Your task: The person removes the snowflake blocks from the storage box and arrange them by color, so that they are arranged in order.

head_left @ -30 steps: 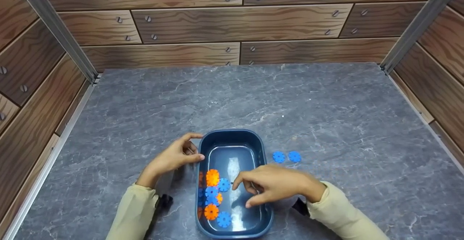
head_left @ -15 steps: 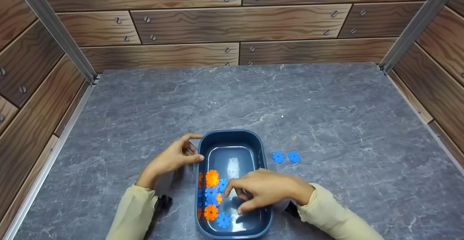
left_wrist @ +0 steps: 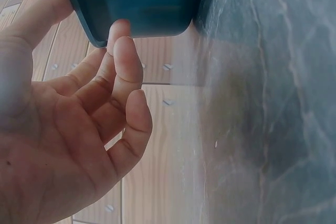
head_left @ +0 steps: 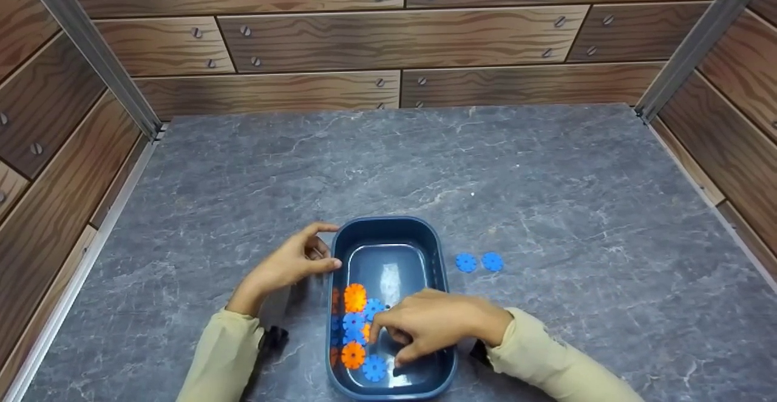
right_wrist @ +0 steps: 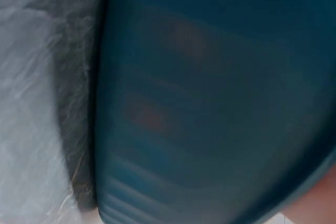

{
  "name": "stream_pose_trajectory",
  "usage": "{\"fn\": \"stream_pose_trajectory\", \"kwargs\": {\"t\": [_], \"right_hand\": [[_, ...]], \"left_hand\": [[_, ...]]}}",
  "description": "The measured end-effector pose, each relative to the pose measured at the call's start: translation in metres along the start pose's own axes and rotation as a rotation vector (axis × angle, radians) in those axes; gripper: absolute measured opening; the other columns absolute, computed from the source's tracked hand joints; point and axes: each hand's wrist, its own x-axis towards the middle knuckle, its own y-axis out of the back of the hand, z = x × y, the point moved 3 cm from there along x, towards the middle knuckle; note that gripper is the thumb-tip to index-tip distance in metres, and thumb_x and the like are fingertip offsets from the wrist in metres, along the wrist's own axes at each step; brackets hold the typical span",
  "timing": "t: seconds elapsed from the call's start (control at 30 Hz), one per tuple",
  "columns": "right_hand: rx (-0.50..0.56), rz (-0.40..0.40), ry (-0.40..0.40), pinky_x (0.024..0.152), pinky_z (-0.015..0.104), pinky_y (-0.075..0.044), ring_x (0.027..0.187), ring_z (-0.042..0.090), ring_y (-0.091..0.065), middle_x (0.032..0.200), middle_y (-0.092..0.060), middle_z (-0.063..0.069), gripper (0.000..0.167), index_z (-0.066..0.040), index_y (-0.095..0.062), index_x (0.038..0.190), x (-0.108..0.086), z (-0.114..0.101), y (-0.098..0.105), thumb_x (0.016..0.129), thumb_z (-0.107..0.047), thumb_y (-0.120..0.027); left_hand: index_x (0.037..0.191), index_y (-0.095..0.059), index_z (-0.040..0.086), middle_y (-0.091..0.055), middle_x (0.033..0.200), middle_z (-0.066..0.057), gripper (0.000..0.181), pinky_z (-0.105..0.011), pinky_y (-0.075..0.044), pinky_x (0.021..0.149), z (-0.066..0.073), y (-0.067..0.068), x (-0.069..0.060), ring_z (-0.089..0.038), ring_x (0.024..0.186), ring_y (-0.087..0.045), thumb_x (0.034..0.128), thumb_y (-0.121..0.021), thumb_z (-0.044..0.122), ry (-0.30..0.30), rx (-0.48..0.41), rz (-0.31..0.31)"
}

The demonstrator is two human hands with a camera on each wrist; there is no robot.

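Observation:
A dark blue plastic tub (head_left: 388,223) stands on the table, with several notched interlocking discs along its left side. Among them are an orange disc (head_left: 355,297), another orange disc (head_left: 353,355) nearer the front, and a blue disc (head_left: 374,368). My left hand (head_left: 297,259) holds the tub's left rim with the thumb over it; the left wrist view shows the other fingers bent by the outer wall. Inside the tub, my right hand (head_left: 431,323) hovers with thumb and index finger apart, the index fingertip beside the middle discs. Nothing shows between them. The right wrist view shows only the tub wall (right_wrist: 210,103).
Two blue discs (head_left: 479,262) lie on the grey marbled table (head_left: 388,165) right of the tub. Wood-patterned panels (head_left: 400,37) and metal posts (head_left: 91,50) enclose the back and sides.
My right hand has moved left and slightly toward the front, bringing its index fingertip beside the discs. The left hand and the tub have stayed in place.

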Motion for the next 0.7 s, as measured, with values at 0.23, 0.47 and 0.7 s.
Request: {"fn": "stream_pose_trajectory", "kwargs": {"t": [0.23, 0.47, 0.7], "right_hand": [[-0.037, -0.034, -0.015, 0.048, 0.015, -0.032, 0.052, -0.004, -0.039, 0.066, -0.050, -0.014, 0.030, -0.028, -0.062, 0.115, 0.008, -0.001, -0.005, 0.087, -0.034, -0.071], [-0.096, -0.063, -0.024, 0.051, 0.016, -0.033, 0.054, -0.003, -0.043, 0.065, -0.050, -0.015, 0.029, -0.031, -0.061, 0.112, 0.015, -0.001, -0.011, 0.085, -0.038, -0.071], [-0.133, -0.083, -0.033, 0.052, 0.015, -0.033, 0.058, -0.003, -0.045, 0.067, -0.051, -0.016, 0.032, -0.031, -0.061, 0.114, 0.020, 0.000, -0.016, 0.085, -0.039, -0.071]], "left_hand": [[0.139, -0.045, 0.011, -0.061, 0.095, -0.011, 0.062, -0.029, -0.046, 0.069, 0.000, 0.001, -0.001, -0.018, 0.079, -0.054, 0.0866, -0.072, 0.028, -0.002, -0.001, -0.003], [0.139, -0.045, 0.012, -0.061, 0.095, -0.009, 0.062, -0.030, -0.046, 0.071, -0.001, 0.000, -0.001, -0.018, 0.081, -0.055, 0.0862, -0.073, 0.028, -0.002, -0.005, 0.000], [0.138, -0.046, 0.013, -0.061, 0.095, -0.009, 0.061, -0.030, -0.046, 0.070, 0.001, 0.001, -0.001, -0.018, 0.080, -0.055, 0.0860, -0.073, 0.027, -0.006, -0.007, 0.004]]}}
